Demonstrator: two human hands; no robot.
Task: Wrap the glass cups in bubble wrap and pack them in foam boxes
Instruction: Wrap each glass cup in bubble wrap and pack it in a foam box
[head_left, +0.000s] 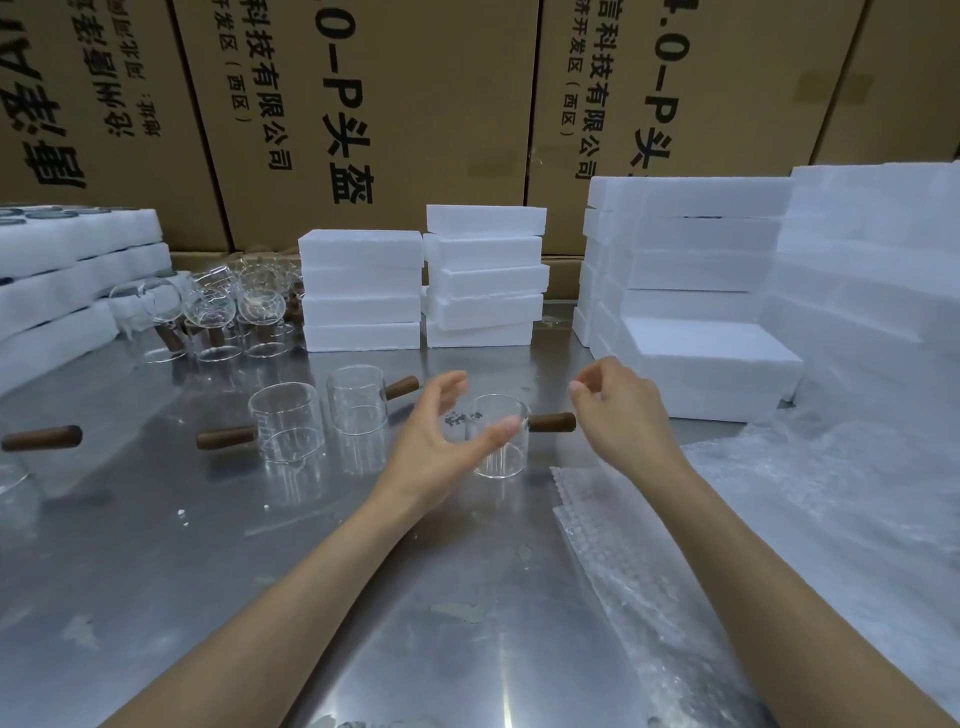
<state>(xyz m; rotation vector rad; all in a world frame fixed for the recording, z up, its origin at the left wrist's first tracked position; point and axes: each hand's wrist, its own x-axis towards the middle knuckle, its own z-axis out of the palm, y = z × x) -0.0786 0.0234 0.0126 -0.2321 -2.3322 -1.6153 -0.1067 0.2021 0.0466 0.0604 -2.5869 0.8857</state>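
Mostly steel table (218, 597) (cartons (415, 104) behind)

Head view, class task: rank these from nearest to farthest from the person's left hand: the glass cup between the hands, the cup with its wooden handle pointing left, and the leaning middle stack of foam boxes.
1. Glass cup, just right of the left hand, at its fingertips.
2. Left-handled cup, to the hand's left on the table.
3. Leaning foam stack, far behind, against the cartons.

Cup (501, 436) left of bubble wrap (623, 545).
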